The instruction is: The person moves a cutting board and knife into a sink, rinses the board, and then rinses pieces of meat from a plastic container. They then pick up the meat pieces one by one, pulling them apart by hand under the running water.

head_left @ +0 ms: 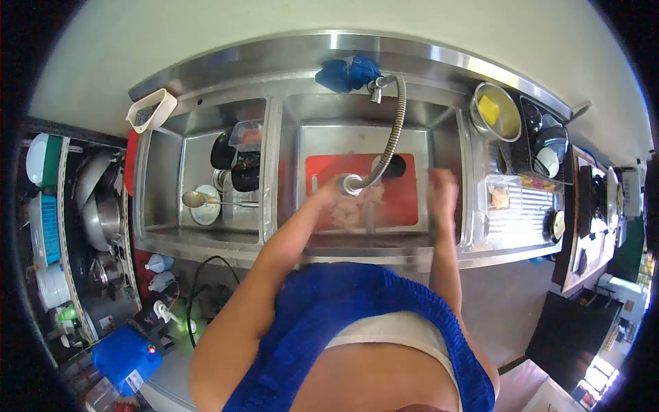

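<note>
My left hand is closed around the sprayer head at the end of a flexible metal hose, over the middle basin. Under it lies a red cutting board with several pale, wet pieces that look like raw meat. A dark round thing sits at the board's far right, partly behind the hose. My right hand is at the basin's right side, off the board. Motion smears its fingers, so I cannot make out whether it holds anything.
The left basin holds dark pans, a plastic tub, a white dish and a long spoon. On the right drainboard are a steel bowl, a clear container and a dish rack. A blue cloth lies behind the faucet.
</note>
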Tool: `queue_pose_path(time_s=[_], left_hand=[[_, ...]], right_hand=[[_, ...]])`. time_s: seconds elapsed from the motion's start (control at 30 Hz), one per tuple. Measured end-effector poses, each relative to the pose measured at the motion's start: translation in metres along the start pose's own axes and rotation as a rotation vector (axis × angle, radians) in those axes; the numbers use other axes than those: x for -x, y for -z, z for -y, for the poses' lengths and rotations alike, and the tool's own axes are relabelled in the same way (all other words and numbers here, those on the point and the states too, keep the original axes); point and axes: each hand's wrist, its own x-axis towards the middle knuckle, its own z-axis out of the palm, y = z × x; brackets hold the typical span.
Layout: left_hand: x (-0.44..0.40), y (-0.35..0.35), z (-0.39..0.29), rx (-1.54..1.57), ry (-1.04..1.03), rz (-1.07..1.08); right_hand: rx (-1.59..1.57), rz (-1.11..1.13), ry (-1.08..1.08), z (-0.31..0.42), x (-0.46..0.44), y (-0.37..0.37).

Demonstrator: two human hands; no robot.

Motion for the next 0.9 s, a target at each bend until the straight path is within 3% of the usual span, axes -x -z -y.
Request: queue_pose_path(time_s=[0.03,0.07,0.1,0.17,0.2,0.23,0.27,0.3,0.37,0.4,0.47,0.53,0.6,0.63,0.67,0.7,0.77,0.83,0.9], left_hand=[[0.004,-0.004,-0.003,-0.284,-0.067,-0.065],[-0.003,0.001,0.002,-0.518,0.006,-0.036],[-0.010,0.012,0.026,-0.522,0.008,-0.045],[-0.027,0.043,0.107,-0.636,-0.028,-0.325],[-0.030,0.053,0.142,-0.817,-0.036,-0.428],[-0.014,0.047,0.124,-0.819,-0.031,-0.444],[0.003,0.043,0.104,-0.701,0.121,-0.330],[0.017,0.037,0.080,-0.577,0.266,-0.216],[0.034,0.028,0.066,-0.540,0.209,-0.259],[0.037,0.026,0.064,-0.504,0.150,-0.284],[0.028,0.036,0.096,-0.418,0.182,-0.324],[0.029,0.032,0.089,-0.338,0.210,-0.369],[0.043,0.003,0.027,-0.147,0.036,-0.459],[0.033,0.013,0.040,-0.147,0.036,-0.461],[0.022,0.024,0.053,0.190,0.159,-0.450],[0.015,0.030,0.065,0.526,0.282,-0.426],[0.024,0.029,0.055,0.526,0.241,-0.427],[0.027,0.028,0.042,0.266,0.304,-0.398],[0.030,0.023,0.035,0.237,0.281,-0.430]], right_hand=[[-0.096,0.200,0.065,-0.018,0.008,-0.050],[-0.168,0.440,0.168,-0.045,0.008,-0.114],[-0.245,0.486,0.159,-0.054,0.022,-0.159],[-0.330,0.538,0.161,-0.052,0.032,-0.208],[-0.173,0.651,0.131,-0.048,0.032,-0.222],[-0.013,0.760,0.102,-0.044,0.032,-0.231],[-0.019,0.764,0.118,-0.042,0.031,-0.236],[-0.067,0.734,-0.025,-0.039,0.031,-0.239],[-0.156,0.670,-0.321,-0.035,0.035,-0.240],[-0.156,0.676,-0.315,-0.038,0.035,-0.243],[0.079,0.621,0.179,-0.050,0.042,-0.247],[-0.061,0.625,0.122,-0.024,0.038,-0.226],[-0.204,0.626,0.058,-0.012,0.046,-0.226],[-0.388,0.677,0.081,-0.013,0.056,-0.233],[-0.570,0.723,0.102,-0.016,0.066,-0.238],[-0.568,0.720,0.100,-0.001,0.068,-0.218],[-0.030,0.512,0.568,0.037,0.064,-0.164],[-0.101,0.380,0.628,0.039,0.067,-0.156],[-0.665,0.501,-0.099,0.039,0.067,-0.154]])
